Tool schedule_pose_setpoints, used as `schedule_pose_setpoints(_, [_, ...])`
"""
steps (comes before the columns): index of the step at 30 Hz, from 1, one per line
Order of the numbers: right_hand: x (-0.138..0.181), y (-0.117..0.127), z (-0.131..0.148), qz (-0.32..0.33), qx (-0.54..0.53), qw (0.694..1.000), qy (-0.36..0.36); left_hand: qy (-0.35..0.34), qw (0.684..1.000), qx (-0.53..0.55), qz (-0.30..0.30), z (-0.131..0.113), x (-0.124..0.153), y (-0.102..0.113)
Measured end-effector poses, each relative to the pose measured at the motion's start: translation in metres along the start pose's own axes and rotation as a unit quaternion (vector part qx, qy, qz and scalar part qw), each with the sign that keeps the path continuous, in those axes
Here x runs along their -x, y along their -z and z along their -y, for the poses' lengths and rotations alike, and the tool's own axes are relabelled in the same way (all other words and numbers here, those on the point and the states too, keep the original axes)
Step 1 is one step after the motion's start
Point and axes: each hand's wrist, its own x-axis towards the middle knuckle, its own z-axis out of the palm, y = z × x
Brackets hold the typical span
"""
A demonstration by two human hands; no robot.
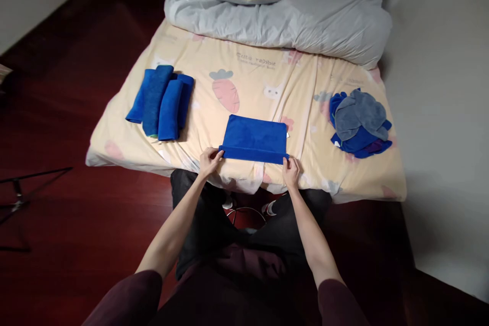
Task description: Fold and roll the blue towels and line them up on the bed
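Note:
A blue towel (254,136) lies flat on the yellow printed bedsheet (267,86), its near edge rolled or folded over. My left hand (209,161) pinches the near left corner of that edge. My right hand (291,171) pinches the near right corner. Both hands are closed on the towel's folded edge at the bed's front.
Several rolled blue towels (162,102) lie on the sheet's left side. A loose heap of blue and grey cloths (360,123) sits on the right. A grey duvet (282,10) is bunched at the far end. Dark red floor (69,112) surrounds the bed; a black stand's legs (23,198) lie left.

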Motion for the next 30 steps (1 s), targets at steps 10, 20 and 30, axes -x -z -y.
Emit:
schedule_pose_setpoints(10, [0.0011,0.0008,-0.0016,0.018,0.002,0.999,-0.037,0.091,0.994,0.066,-0.006,0.0014,-0.0005,-0.0042])
schedule_pose_setpoints(20, [0.0015,-0.0004,-0.005,0.016,0.029,0.999,-0.005,0.099,0.989,0.105,-0.021,-0.0003,-0.0019,-0.001])
schedule_pose_setpoints(30, [-0.0002,-0.001,-0.0022,0.004,0.026,1.0,0.017,0.087,0.989,0.114,-0.019,-0.0026,-0.0016,-0.0022])
